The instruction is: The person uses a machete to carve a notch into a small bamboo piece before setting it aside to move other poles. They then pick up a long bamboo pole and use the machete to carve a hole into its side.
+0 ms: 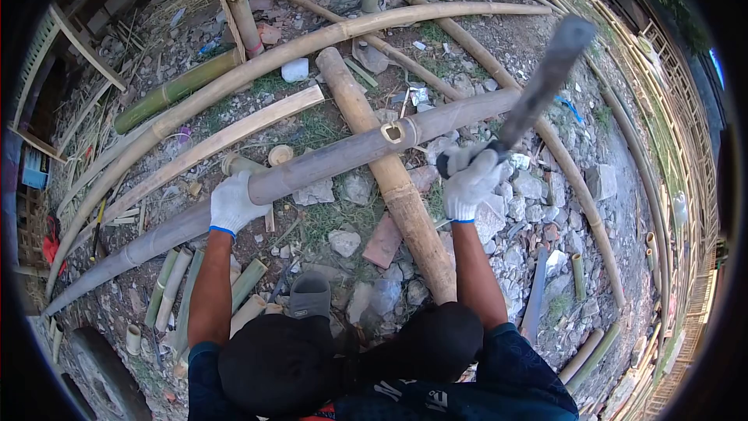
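My left hand [236, 204], in a white glove with a blue cuff, is wrapped over a long grey bamboo pole [319, 165]. The pole slants from the lower left to the upper right and has a cut hole at its middle. Under it, crossing it, lies a thick tan bamboo log [405, 199]. To the right of the hole, my right hand [471, 179], gloved too, grips the dark handle of a machete [541, 86]. The blade points up and right, blurred, above the pole's right part.
Stony ground surrounds the poles. A long curved bamboo [312, 40] and a split strip [226, 134] lie beyond my left hand. Short bamboo pieces [171, 288] lie lower left, near a tyre [109, 374]. A saw-like blade [535, 292] rests lower right.
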### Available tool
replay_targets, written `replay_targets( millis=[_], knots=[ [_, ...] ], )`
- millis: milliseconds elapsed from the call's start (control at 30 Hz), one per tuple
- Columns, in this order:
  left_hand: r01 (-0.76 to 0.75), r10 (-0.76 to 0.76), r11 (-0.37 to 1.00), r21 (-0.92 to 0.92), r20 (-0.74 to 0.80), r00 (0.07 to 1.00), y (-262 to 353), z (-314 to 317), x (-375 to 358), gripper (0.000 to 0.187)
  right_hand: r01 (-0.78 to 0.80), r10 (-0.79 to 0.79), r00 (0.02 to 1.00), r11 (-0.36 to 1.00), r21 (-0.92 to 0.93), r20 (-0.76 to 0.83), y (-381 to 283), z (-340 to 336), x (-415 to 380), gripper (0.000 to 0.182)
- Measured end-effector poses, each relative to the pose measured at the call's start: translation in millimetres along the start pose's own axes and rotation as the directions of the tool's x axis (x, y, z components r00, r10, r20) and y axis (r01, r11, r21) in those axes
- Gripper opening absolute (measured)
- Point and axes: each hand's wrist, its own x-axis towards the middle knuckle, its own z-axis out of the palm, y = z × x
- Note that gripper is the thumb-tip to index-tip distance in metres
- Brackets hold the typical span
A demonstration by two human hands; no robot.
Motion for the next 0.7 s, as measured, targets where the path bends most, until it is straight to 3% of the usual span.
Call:
replay_targets(
  millis=[33, 67, 100, 200, 233, 267, 300, 367, 400, 433, 467, 500, 567, 600, 633, 700],
  knots=[
    [-0.01, 0.01, 1.0, -0.005, -0.014, 1.0, -0.4, -0.9, -0.5, 0.066, -0.106, 0.195, 0.981, 0.601, -0.792, 0.016, 21.7, -22.9, -34.0, 0.047],
    [-0.024, 0.023, 1.0, -0.012, -0.028, 0.999, 1.8, -0.9, -0.6, 0.064, -0.034, 0.355, 0.929, 0.372, -0.928, 0.108, 55.8, -52.4, -58.4, 0.049],
    [-0.018, 0.018, 1.0, -0.002, -0.03, 0.999, 2.6, -3.0, 4.1, 0.064, -0.084, 0.432, 0.898, 0.362, -0.928, 0.087, 35.4, -37.7, -57.4, 0.046],
    [-0.004, 0.004, 1.0, 0.018, 0.023, 1.0, -0.8, 0.0, -8.5, 0.065, -0.07, 0.321, 0.943, 0.446, -0.892, 0.086, -14.1, 3.6, -10.4, 0.047],
    [-0.008, 0.008, 1.0, -0.001, 0.001, 1.0, 1.2, -4.8, 2.9, 0.065, -0.21, 0.303, 0.952, 0.547, -0.81, -0.042, -26.0, 13.9, 7.8, 0.044],
    [-0.008, 0.008, 1.0, -0.023, 0.01, 1.0, 3.5, -4.3, 0.1, 0.066, -0.247, 0.269, 0.963, 0.84, -0.484, -0.025, -64.6, 45.3, 18.7, 0.033],
    [0.006, -0.006, 1.0, -0.015, 0.028, 1.0, 4.5, -3.2, -2.4, 0.066, -0.041, 0.047, 0.999, 0.896, -0.441, 0.004, -66.4, 42.2, 34.6, 0.033],
    [0.027, -0.027, 1.0, 0.009, 0.043, 0.999, 4.1, -5.5, 1.8, 0.068, -0.006, 0.0, 0.998, 0.994, 0.105, 0.058, -51.5, 24.5, 36.9, 0.036],
    [0.01, -0.01, 1.0, -0.002, 0.042, 0.999, 2.8, -5.7, 3.6, 0.069, 0.062, -0.072, 0.997, 0.969, -0.239, -0.036, -7.2, -0.8, 15.4, 0.036],
    [-0.004, 0.005, 1.0, -0.016, 0.043, 0.999, 1.6, -5.0, 2.0, 0.07, 0.01, -0.003, 1.0, 0.84, -0.543, 0.014, 27.1, -30.6, -19.1, 0.036],
    [-0.023, 0.024, 0.999, -0.03, 0.038, 0.999, 1.8, -5.5, 1.9, 0.071, 0.01, 0.066, 0.996, 0.614, -0.79, 0.064, 60.8, -59.6, -53.2, 0.039],
    [-0.024, 0.024, 1.0, -0.018, 0.038, 0.999, 3.4, -5.4, 1.3, 0.071, 0.023, 0.322, 0.937, 0.336, -0.942, 0.138, 68.2, -74.4, -69.2, 0.043],
    [-0.006, 0.005, 1.0, 0.012, 0.028, 1.0, 1.3, -1.1, 0.2, 0.07, -0.064, 0.416, 0.906, 0.321, -0.945, 0.08, 31.5, -54.8, -45.8, 0.056],
    [-0.016, 0.016, 1.0, 0.013, -0.008, 1.0, -2.8, 6.9, -0.1, 0.069, -0.081, 0.369, 0.927, 0.379, -0.922, 0.07, -5.3, -28.3, -28.3, 0.051],
    [-0.017, 0.017, 1.0, 0.014, 0.012, 1.0, -3.3, 4.2, -0.6, 0.068, -0.024, 0.211, 0.975, 0.393, -0.919, 0.065, -29.4, -9.5, -10.4, 0.044],
    [0.004, -0.003, 1.0, -0.007, 0.025, 1.0, 2.9, -3.0, -1.7, 0.066, -0.109, 0.113, 0.993, 0.752, -0.65, -0.035, -79.5, 29.1, 21.5, 0.026]
  ],
)
